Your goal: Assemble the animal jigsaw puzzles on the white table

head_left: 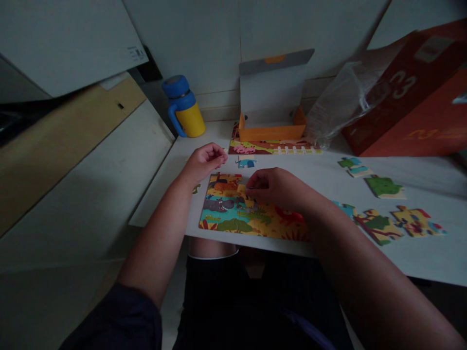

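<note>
A partly assembled colourful animal jigsaw (237,214) lies at the near edge of the white table (419,253). My right hand (277,187) rests on its upper middle, fingers curled and pinched down on a piece there. My left hand (204,160) sits just beyond the puzzle's top left corner, fingers curled into a loose fist; what it holds, if anything, is hidden. A small blue piece (246,163) lies between the two hands.
Loose pieces and joined clusters (386,223) lie to the right. A finished puzzle strip (273,147) lies before an open orange box (272,129). A yellow mug with a blue lid (186,109), a plastic bag (343,104) and red boxes (412,97) stand at the back.
</note>
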`<state>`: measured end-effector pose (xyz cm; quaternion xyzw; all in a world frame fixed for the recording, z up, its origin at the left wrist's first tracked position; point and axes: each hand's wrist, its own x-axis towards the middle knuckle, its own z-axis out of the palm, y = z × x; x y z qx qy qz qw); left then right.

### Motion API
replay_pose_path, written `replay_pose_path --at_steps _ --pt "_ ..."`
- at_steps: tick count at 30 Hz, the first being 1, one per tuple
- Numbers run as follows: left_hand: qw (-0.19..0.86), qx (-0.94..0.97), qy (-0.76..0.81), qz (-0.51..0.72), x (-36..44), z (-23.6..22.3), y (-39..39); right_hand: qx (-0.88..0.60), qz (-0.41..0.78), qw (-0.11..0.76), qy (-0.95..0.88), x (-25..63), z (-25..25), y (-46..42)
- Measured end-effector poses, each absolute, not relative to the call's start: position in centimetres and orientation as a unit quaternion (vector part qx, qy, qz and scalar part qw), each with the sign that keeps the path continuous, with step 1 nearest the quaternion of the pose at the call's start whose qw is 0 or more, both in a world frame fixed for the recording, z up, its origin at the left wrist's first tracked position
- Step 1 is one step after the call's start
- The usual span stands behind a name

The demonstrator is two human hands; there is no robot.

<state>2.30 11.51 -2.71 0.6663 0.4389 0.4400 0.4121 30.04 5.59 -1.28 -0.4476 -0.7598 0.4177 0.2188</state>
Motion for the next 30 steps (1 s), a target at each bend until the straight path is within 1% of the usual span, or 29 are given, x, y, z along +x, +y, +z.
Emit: replay_pose_path --at_steps 7,12,19,22,25,30 --pt "0.397 0.665 0.452 0.443 2.2 -2.6 11.6 -0.433 0.421 0.219 -0.766 30.5 -0.8 5.5" --pt "0.385 0.670 0.461 0.437 2.2 -2.6 11.6 -0.442 0.372 0.193 -0.793 30.4 -1.1 5.6" --pt "0.374 0.671 0.469 0.436 2.1 -2.6 11.7 -0.458 0.316 0.177 -0.812 30.3 -2.1 5.8" --pt "0.367 0.668 0.480 0.434 2.1 -2.7 11.7 -0.451 0.292 0.179 -0.824 30.1 -2.0 5.7" --pt "0.367 0.663 0.486 0.436 2.0 -2.7 11.7 -0.447 0.267 0.162 -0.838 29.9 -1.6 5.5" --pt "0.349 0.659 0.489 0.452 1.9 -2.8 11.9 -0.442 0.262 0.161 -0.843 29.9 -1.7 5.4"
